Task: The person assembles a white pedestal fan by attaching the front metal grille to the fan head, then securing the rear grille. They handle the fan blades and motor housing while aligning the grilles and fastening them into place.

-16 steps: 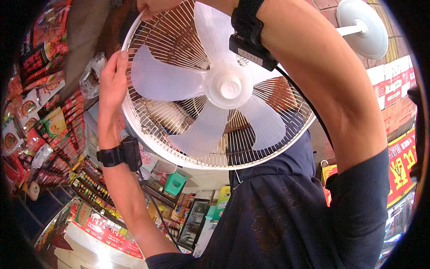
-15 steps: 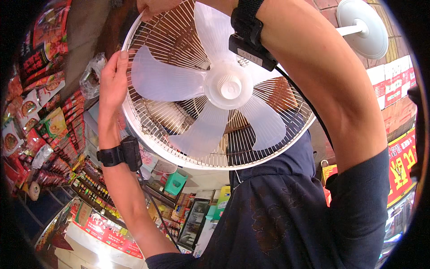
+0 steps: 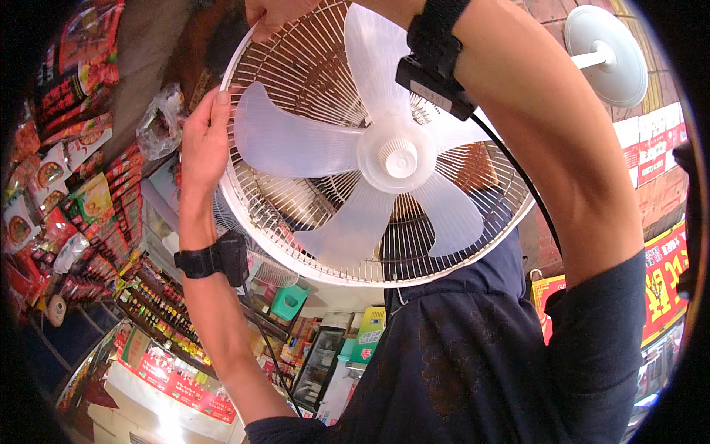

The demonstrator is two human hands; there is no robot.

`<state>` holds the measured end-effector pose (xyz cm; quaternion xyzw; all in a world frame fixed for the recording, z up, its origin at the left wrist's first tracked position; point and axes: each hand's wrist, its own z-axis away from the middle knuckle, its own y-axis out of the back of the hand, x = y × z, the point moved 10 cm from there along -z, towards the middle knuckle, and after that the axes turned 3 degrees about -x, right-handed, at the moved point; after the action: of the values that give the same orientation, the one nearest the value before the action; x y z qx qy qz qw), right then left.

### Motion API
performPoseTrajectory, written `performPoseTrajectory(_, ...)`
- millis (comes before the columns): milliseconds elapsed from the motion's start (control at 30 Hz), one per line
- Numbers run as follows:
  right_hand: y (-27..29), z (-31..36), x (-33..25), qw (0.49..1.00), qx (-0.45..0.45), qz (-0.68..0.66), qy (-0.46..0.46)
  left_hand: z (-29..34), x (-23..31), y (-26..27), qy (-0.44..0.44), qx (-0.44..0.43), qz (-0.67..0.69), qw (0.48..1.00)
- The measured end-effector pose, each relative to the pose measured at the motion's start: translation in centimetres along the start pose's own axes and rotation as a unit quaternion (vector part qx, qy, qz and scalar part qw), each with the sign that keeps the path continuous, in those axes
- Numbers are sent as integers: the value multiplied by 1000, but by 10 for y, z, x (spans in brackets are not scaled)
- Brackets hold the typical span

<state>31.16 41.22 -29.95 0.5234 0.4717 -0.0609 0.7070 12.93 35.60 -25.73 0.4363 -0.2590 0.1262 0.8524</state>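
Note:
An electric fan without a front grille faces me, its translucent white blades (image 3: 299, 140) fixed by a ribbed white knob (image 3: 398, 157) at the hub. Behind the blades is the wire rear guard (image 3: 296, 70), ringed by a white rim. My left hand (image 3: 204, 144) is closed on the rim's left side, thumb toward the wires. Reaching across the top, my right arm brings my right hand (image 3: 285, 13) to the upper left rim; it appears closed there, partly cut off by the picture's edge. A white pole with a round base (image 3: 606, 55) shows beyond my right arm.
Packaged goods (image 3: 81, 185) hang at the left beside a clear plastic bag (image 3: 160, 122). Another fan's wire grille (image 3: 274, 270) sits behind my left wrist. Further off are a green stool (image 3: 289, 302), shelves of bottles (image 3: 159, 311) and a red-yellow sign (image 3: 664, 281).
The fan head and both my hands have shifted right and slightly down in the picture. My hold on the rim looks the same, and the blades have barely turned.

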Motion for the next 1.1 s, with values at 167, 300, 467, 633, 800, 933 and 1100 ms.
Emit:
performPoseTrajectory(167, -3, -2, -12, 999, 22, 20, 42, 10, -15, 2, 61, -16, 78, 995)
performPoseTrajectory(300, -5, 7, 4, 998, 13, -46, -30, 34, -28, 8, 87, -38, 116, 989)
performPoseTrajectory(467, -6, 5, 0, 1000, 19, -15, -9, 88, -54, 9, 148, -64, 112, 981)
performPoseTrajectory(633, -7, 3, 0, 999, 34, -3, 5, 129, -68, 2, 169, -53, 223, 959)
performPoseTrajectory(800, -7, 0, -3, 999, 37, -6, 9, 136, -76, -5, 160, -58, 283, 944)
performPoseTrajectory(933, -6, 6, -1, 998, 56, 15, -10, 140, -79, -8, 168, -31, 309, 936)
performPoseTrajectory(1100, 5, 47, -7, 996, 88, 17, -8, 154, -68, -22, 152, -42, 299, 941)
